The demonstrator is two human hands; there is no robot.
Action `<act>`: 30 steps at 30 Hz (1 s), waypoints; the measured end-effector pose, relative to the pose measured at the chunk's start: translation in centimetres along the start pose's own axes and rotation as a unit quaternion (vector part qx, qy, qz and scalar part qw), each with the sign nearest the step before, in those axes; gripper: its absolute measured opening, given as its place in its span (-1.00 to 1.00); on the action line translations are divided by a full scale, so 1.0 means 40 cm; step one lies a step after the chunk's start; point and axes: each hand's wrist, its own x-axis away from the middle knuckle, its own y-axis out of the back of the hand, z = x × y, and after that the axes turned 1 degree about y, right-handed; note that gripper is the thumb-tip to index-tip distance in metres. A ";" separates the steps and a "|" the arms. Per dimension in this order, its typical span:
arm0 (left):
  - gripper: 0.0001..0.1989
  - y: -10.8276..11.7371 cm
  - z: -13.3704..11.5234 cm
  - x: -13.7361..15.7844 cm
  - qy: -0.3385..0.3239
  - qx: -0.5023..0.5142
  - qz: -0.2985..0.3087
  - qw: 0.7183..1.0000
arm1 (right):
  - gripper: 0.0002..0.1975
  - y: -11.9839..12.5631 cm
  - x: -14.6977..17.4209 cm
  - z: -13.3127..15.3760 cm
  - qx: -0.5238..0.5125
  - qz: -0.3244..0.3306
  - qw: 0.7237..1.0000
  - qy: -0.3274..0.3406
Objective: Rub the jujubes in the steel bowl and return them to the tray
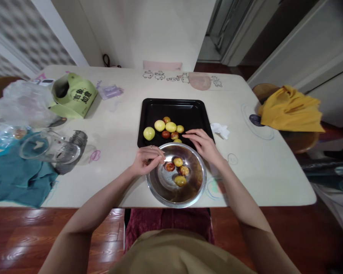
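A steel bowl [175, 198] stands at the near edge of the table, with several yellow and reddish-brown jujubes [180, 181] inside. Behind it lies a black tray [174, 106], where more jujubes [170, 126], green-yellow and red, sit in a loose group. My left hand [148, 160] is over the bowl's left rim, thumb and fingertips brought together; whatever they pinch, if anything, is too small to make out. Over the tray's near right part, my right hand [201, 142] has its fingers stretched toward the jujubes, holding nothing visible.
To the left are a green paper box [80, 95], a plastic bag [25, 101], a clear pitcher [50, 148] on its side and a teal cloth [23, 179]. A crumpled tissue [220, 130] lies right of the tray. Yellow fabric [291, 110] hangs over a chair at right.
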 end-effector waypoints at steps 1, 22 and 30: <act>-0.65 0.000 0.001 0.000 0.000 0.001 -0.001 1.000 | -0.61 -0.004 0.000 -0.007 0.002 0.029 1.000 -0.002; -0.66 0.004 -0.002 0.002 0.009 -0.012 0.007 1.000 | -0.69 -0.005 -0.002 -0.022 0.040 0.093 0.995 -0.010; -0.67 0.006 -0.002 0.002 0.011 -0.007 0.012 1.000 | -0.73 0.015 0.004 -0.022 0.056 0.067 0.987 -0.135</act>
